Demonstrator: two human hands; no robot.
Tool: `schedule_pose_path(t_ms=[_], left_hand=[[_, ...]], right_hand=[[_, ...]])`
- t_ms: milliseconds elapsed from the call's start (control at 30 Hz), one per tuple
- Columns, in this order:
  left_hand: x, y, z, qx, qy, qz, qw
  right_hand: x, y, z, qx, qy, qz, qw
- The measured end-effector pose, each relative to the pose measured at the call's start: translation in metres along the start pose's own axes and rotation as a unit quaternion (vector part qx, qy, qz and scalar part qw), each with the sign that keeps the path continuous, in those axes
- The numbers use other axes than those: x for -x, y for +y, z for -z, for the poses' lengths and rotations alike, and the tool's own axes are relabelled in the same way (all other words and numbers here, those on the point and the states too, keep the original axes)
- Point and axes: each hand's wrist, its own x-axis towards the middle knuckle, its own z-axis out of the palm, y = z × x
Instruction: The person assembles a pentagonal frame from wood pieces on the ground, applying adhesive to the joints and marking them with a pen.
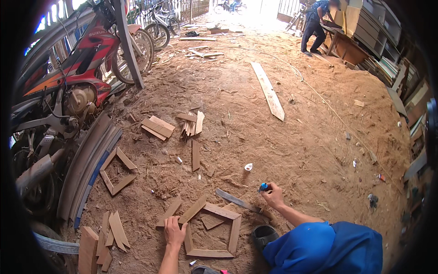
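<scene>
My left hand (174, 233) has its fingers closed on the lower end of a short wooden strip (194, 208). That strip slants up to a many-sided wooden frame (235, 235) lying on the ground. Another strip (171, 210) lies just beside my left fingers. Pinched in my right hand (274, 197) is a small bottle with a blue top (263, 187), held above the ground. Below it lies a long flat blade (237, 199), its handle end close to my foot. A loose wooden piece (213, 222) rests partly under the frame.
An unclosed wooden frame (108, 181) and cut-piece piles (157, 127) lie left. More strips (119, 230) sit nearer me. A red motorcycle (86, 64) and curved panels (89, 169) line the left side. A long board (268, 91) lies ahead; a person (315, 23) bends over a table far right.
</scene>
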Motion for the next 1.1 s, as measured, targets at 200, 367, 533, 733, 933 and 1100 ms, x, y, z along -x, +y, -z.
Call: schedule_pose_path(t_ms=[200,367,533,733,933,1100], left_hand=[[0.0,-0.001,-0.003,0.011,0.01,-0.012,1.0],[0.002,-0.002,-0.004,0.011,0.012,-0.012,1.0],[0.0,0.001,-0.003,0.03,0.011,-0.008,0.999],[0.005,-0.001,-0.003,0.046,0.014,0.003,0.999],[0.004,0.008,0.005,0.078,0.034,0.014,0.996],[0.003,0.013,0.012,0.097,0.046,0.019,0.994]], right_hand=[[-0.01,0.014,-0.004,0.076,0.036,0.016,0.996],[-0.004,0.015,-0.01,0.072,0.056,0.012,0.996],[-0.007,0.016,-0.008,0.083,0.056,0.012,0.995],[-0.002,0.02,-0.011,0.092,0.059,0.007,0.994],[-0.005,0.034,-0.016,0.086,0.075,0.04,0.993],[-0.001,0.029,-0.015,0.09,0.08,0.048,0.992]])
